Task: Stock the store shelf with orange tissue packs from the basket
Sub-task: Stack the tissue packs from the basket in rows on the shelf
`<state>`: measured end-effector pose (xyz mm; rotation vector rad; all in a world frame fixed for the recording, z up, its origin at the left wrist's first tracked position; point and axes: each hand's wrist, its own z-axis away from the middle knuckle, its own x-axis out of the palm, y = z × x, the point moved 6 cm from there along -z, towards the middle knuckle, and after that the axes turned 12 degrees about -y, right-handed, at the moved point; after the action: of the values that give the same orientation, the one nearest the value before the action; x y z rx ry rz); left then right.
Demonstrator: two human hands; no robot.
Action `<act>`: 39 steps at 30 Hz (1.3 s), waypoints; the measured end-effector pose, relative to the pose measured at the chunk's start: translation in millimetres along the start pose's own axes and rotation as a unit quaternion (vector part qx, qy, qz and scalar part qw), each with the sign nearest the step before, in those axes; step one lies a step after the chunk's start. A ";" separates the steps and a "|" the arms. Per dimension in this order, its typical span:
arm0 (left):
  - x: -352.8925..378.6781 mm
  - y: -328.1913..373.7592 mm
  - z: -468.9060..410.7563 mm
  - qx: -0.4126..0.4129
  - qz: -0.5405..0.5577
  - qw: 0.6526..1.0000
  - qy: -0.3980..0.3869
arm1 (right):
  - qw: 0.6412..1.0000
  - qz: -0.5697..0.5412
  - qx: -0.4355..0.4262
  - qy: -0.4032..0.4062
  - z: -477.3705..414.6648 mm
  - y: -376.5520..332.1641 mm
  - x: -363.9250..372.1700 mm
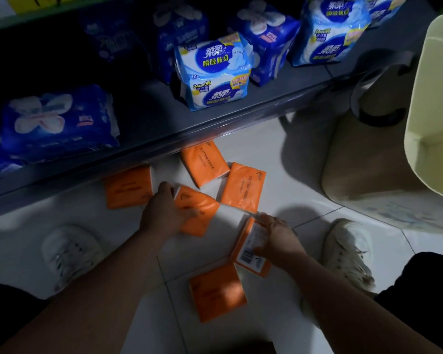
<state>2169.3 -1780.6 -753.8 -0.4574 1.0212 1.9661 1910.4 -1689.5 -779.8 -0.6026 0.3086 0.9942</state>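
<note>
Orange wrapping marks the six tissue packs [243, 187] scattered on the white tiled floor [279, 154], all below the front edge of the shelf [215, 118]. The left hand [164, 213] grasps the middle pack [202, 208], fingers curled over its face. The right hand [276, 238] grips the barcode pack [248, 251], which is tilted up on one long edge with its label showing. The nearest pack [216, 292] lies flat between the forearms. Blue pad packages [212, 72] stand on the shelf. A pale yellow container [435, 98] shows at the right edge, and white shoes [69, 251] flank the packs.
</note>
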 end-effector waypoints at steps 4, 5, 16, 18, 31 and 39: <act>-5.5 -8.6 12.1 -0.014 0.033 0.999 0.027 | 1.000 -0.008 0.015 -0.004 -3.3 1.0 10.0; -6.7 -10.5 13.5 -0.013 0.036 0.999 0.033 | 1.000 -0.009 0.021 -0.005 -4.4 1.9 10.7; -27.7 5.4 19.8 0.016 0.086 0.995 0.051 | 0.998 0.053 -0.021 -0.036 0.5 -22.6 -29.0; -38.2 15.8 26.5 0.023 0.080 0.994 0.068 | 0.998 0.063 -0.017 -0.024 8.8 -32.7 -48.4; -143.1 118.9 121.7 0.137 0.087 0.968 0.189 | 0.977 -0.081 -0.182 0.074 130.5 -116.8 -191.4; -209.1 200.7 179.5 0.211 0.096 0.941 0.245 | 0.936 -0.057 -0.224 0.267 229.1 -139.8 -301.9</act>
<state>2135.0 -1807.1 -415.6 -0.6372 1.8191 1.7574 1866.7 -1815.5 -398.5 -1.3003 0.5241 0.7761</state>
